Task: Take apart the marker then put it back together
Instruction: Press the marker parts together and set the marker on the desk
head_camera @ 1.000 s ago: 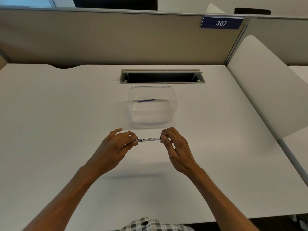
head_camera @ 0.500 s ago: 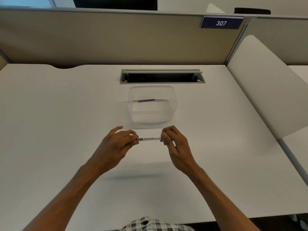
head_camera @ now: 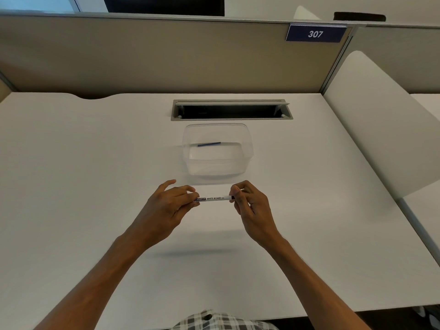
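A white whiteboard marker (head_camera: 214, 198) with black lettering is held level above the desk, between both hands. My left hand (head_camera: 170, 206) pinches its left end with thumb and fingers. My right hand (head_camera: 250, 204) grips its right end, and both ends are hidden by fingers. A thin blue stick (head_camera: 209, 144), possibly a marker part, lies inside the clear plastic tub (head_camera: 247, 148) just beyond my hands.
The white desk (head_camera: 71, 186) stretches wide on both sides. A grey cable slot (head_camera: 232, 109) is sunk into it behind the tub. A beige partition (head_camera: 142, 55) with a 307 plate closes the back, and a white side panel (head_camera: 381, 120) rises at right.
Both hands with the marker have drifted slightly upward and away from me. The grip looks the same.
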